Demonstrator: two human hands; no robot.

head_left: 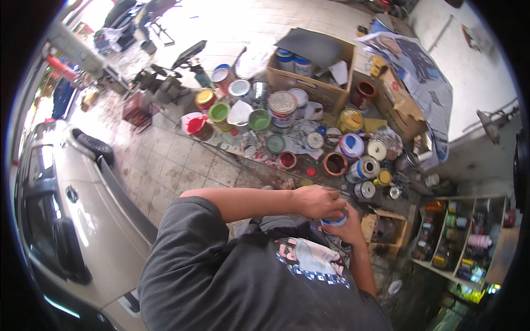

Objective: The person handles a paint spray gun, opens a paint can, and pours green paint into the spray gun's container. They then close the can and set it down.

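Close against my dark shirt, my right hand (351,227) wraps round a small can (335,220) with a blue and white side. My left hand (320,202) is closed, its fingers curled at the top of that can. What those fingers grip is hidden beneath them. Just beyond my hands is the paint bench, where a white-lidded can (364,190) and a brown-rimmed pot (334,164) stand nearest. A red round lid (311,171) lies at the bench's near edge.
Several paint cans crowd the bench, including an open green one (259,119) and a red one (194,126). Behind stands a cardboard box (312,91) of cans. A shelf unit (461,243) with bottles is at right, a parked car (94,204) at left.
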